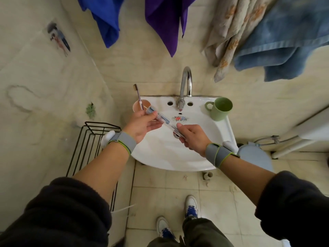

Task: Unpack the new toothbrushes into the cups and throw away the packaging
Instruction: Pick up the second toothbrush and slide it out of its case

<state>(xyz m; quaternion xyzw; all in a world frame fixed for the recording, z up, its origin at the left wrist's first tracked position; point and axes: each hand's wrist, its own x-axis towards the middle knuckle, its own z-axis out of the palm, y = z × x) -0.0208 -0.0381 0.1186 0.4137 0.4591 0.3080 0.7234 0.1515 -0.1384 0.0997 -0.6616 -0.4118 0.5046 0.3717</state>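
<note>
Tiled bathroom, white ceramic washbasin (204, 154) below a chrome tap (186, 86). Both hands hold one clear plastic toothbrush packet with blue print (162, 120) above the bowl, its long axis running from upper left to lower right. The left hand (142, 125) has its fingers closed on the upper end; the right hand (193, 138) pinches the lower end. An empty green plastic mug (219, 109) stands beyond the right fingers; a pink cup (138, 106) holding a purple toothbrush (139, 96) sits just beyond the left.
</note>
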